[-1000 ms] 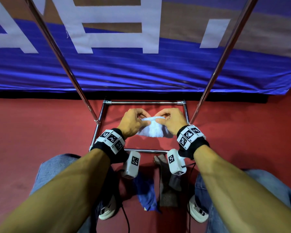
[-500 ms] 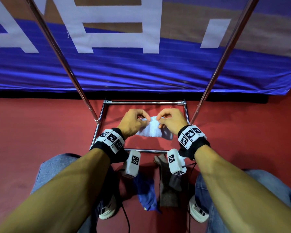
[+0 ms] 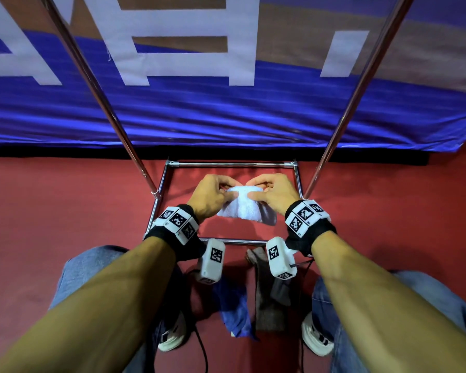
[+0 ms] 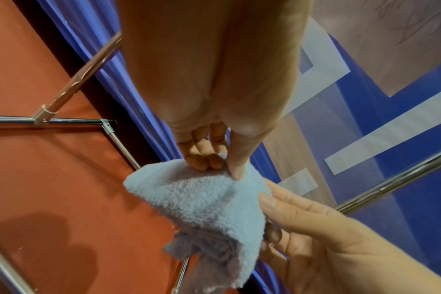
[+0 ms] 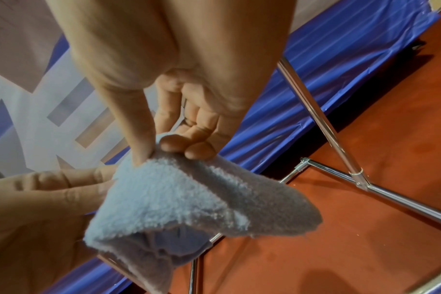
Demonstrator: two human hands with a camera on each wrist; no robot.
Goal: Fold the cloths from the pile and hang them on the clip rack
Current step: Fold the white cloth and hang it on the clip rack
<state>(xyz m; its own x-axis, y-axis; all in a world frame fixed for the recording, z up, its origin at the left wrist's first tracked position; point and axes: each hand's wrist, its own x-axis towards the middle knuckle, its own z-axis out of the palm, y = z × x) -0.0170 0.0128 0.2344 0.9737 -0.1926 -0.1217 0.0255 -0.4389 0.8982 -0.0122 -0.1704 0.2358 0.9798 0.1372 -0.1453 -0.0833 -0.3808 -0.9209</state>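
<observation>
Pale blue fleecy cloth (image 3: 243,208), soft nubby pile, bunched into a rough folded wedge, held in the air above the red floor (image 3: 65,211) inside the chromed tube base frame of the rack (image 3: 229,164); long axis running left to right between the hands, loose ends drooping downward. Left hand (image 3: 209,196) with thumb and fingertips (image 4: 205,162) pinched closed on the upper left edge; right hand (image 3: 273,193) likewise pinched closed on the upper right edge, thumb against curled fingertips (image 5: 186,148). Darker blue cloth (image 3: 236,310) and grey cloth (image 3: 269,300) lying lengthwise on the floor between the feet; blue pleated banner (image 3: 226,111) with white lettering behind.
</observation>
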